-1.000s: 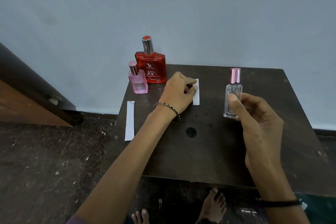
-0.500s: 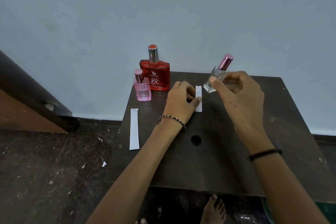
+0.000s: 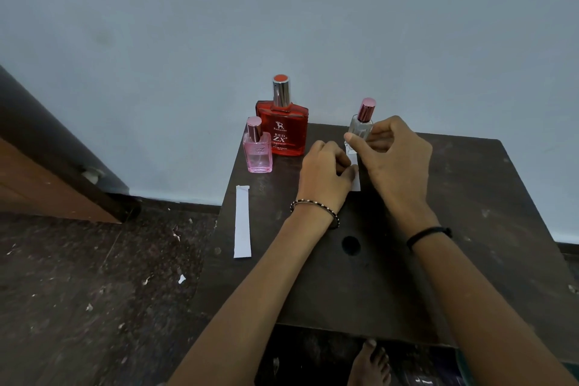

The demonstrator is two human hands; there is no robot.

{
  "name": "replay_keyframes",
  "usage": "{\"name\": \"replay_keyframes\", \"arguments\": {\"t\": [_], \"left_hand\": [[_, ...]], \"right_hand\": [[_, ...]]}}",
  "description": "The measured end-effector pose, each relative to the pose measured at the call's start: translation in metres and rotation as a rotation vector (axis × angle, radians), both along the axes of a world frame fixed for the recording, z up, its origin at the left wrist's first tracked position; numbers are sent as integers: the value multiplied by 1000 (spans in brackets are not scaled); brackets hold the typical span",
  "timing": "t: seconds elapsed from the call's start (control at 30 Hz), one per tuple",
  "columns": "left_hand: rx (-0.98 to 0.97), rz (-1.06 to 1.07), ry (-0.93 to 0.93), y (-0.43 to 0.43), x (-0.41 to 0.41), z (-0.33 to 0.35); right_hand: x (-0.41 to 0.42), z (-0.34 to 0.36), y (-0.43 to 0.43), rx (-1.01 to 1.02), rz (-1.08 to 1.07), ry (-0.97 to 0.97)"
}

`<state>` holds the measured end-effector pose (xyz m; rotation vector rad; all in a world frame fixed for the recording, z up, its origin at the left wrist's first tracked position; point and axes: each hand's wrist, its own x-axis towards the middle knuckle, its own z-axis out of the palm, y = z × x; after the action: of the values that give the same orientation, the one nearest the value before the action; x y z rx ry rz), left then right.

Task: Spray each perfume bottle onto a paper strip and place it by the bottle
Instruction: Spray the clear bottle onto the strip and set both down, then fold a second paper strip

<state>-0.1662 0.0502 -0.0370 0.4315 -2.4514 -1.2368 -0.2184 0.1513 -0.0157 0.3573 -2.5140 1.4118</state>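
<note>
My right hand (image 3: 396,160) grips a small clear perfume bottle (image 3: 361,126) with a pink cap, upright at the far middle of the dark table (image 3: 470,229). Just in front of that bottle lies a white paper strip (image 3: 355,177), pressed flat by the fingers of my left hand (image 3: 324,174); the hands cover most of it. A large red bottle (image 3: 283,128) and a small pink bottle (image 3: 258,150) stand at the table's far left corner. A second paper strip (image 3: 242,221) lies along the left edge, in front of the pink bottle.
The table has a round hole (image 3: 350,245) near its middle. A pale wall runs right behind the bottles. A dark wooden door (image 3: 47,166) leans at the left. The floor is littered with small paper scraps. A bare foot (image 3: 371,363) shows below the table's front edge.
My right hand carried the clear bottle from mid-air on the right, tilted it over the strip, and now holds it upright at the strip's far end. My left hand stayed on the strip.
</note>
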Motion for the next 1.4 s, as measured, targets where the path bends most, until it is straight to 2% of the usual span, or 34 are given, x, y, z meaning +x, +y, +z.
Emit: {"name": "replay_keyframes", "arguments": {"t": [0.17, 0.4, 0.57, 0.83, 1.03, 1.23, 1.4], "left_hand": [[13, -10, 5, -3, -1, 0], [150, -30, -12, -8, 12, 14], [45, -26, -14, -15, 40, 24], [-127, 60, -57, -50, 86, 43], [-187, 167, -129, -92, 123, 42], [-230, 20, -241, -111, 137, 34], [-258, -43, -279, -114, 136, 33]], "right_hand": [[3, 1, 3, 20, 14, -36], [32, 7, 36, 40, -68, -70], [75, 5, 42, 49, -17, -99], [125, 6, 9, 14, 224, -45], [138, 2, -5, 138, 499, 4], [141, -4, -22, 251, 762, -37], [138, -9, -37, 356, 766, -30]]}}
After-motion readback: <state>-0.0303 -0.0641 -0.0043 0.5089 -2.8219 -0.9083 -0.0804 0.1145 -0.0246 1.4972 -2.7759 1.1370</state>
